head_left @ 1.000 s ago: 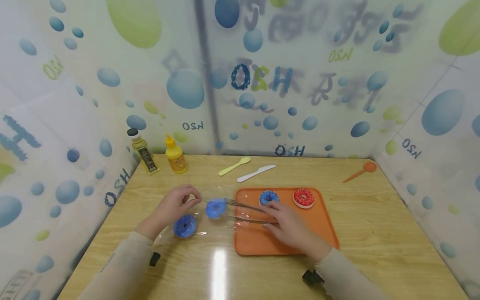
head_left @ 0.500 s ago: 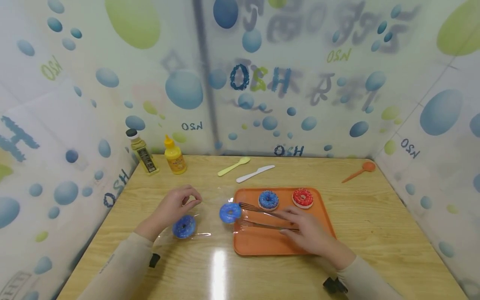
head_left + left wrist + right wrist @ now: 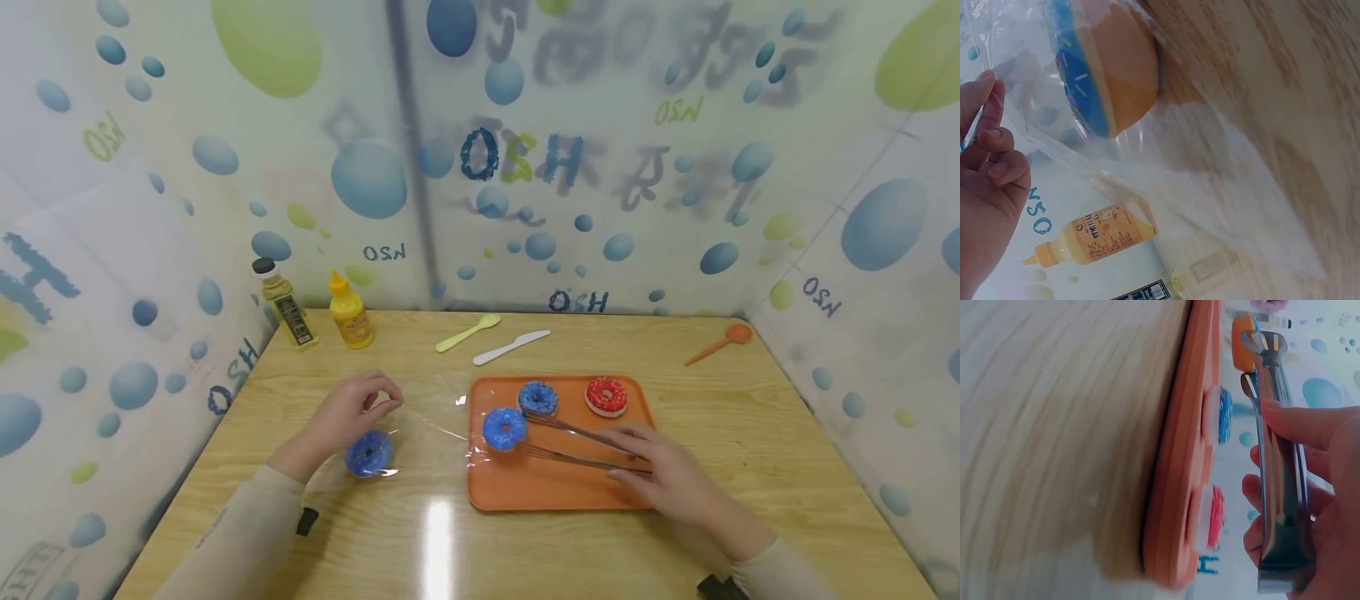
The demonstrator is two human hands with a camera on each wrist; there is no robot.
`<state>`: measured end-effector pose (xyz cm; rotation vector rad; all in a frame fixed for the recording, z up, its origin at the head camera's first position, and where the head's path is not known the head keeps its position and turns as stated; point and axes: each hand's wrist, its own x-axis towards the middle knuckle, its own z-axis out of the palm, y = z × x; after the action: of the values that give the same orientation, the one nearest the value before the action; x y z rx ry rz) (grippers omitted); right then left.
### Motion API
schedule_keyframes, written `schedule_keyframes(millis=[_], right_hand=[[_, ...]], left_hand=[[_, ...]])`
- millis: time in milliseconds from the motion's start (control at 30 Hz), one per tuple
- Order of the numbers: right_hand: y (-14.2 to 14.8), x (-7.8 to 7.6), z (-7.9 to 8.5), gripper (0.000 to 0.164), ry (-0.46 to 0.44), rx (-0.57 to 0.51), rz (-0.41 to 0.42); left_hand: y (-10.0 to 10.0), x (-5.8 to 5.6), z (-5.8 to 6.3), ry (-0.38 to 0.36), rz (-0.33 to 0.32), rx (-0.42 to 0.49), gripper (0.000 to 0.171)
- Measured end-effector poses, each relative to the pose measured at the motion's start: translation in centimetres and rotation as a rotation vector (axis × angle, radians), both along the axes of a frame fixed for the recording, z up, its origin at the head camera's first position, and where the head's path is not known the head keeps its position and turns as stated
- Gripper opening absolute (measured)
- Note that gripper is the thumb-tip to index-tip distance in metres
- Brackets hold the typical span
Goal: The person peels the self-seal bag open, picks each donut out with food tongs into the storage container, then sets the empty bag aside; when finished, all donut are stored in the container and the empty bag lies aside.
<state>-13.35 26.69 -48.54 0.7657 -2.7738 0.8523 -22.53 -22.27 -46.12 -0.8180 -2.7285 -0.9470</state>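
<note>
My left hand (image 3: 358,414) pinches the edge of a clear plastic bag (image 3: 1197,156) between thumb and fingertips. Inside the bag lies a blue-iced toy donut (image 3: 368,454), its tan base showing in the left wrist view. With my right hand (image 3: 660,471) I grip metal tongs (image 3: 1282,469), whose tips clasp another blue donut (image 3: 504,429) over the left part of the orange tray (image 3: 547,492). On that tray rest a blue-sprinkled donut (image 3: 537,399) near the back edge and a red-sprinkled donut (image 3: 606,396) to its right.
At the back left stand an oil bottle (image 3: 288,307) and a yellow squeeze bottle (image 3: 350,312). A yellow-green spoon (image 3: 467,333) and a white knife (image 3: 512,347) lie behind the tray. An orange spoon (image 3: 720,343) lies at the back right. Patterned curtains enclose the table.
My right hand has moved right with the tongs, drawing the blue donut out of the bag and over the tray. My left hand has stayed in place at the bag's edge.
</note>
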Motion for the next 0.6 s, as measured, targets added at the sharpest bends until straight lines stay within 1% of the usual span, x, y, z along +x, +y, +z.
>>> schedule_keyframes(millis=[100,267,400,600], right_hand=[[1.3,0.4,0.2,0.049,0.0,-0.003,0.01],[3.5,1.2,0.5,0.051,0.042,-0.018,0.049],[5.2,1.6,0.3,0.053,0.06,-0.005,0.031],[7.5,1.9,0.1,0.058,0.055,-0.062,0.065]], left_hand=[[0.0,0.0,0.0,0.001,-0.004,-0.004,0.005],[-0.1,0.0,0.0,-0.007,-0.004,-0.012,0.003],[-0.1,0.1,0.0,-0.006,-0.003,-0.016,0.003],[-0.1,0.1,-0.1,0.001,-0.002,-0.019,0.006]])
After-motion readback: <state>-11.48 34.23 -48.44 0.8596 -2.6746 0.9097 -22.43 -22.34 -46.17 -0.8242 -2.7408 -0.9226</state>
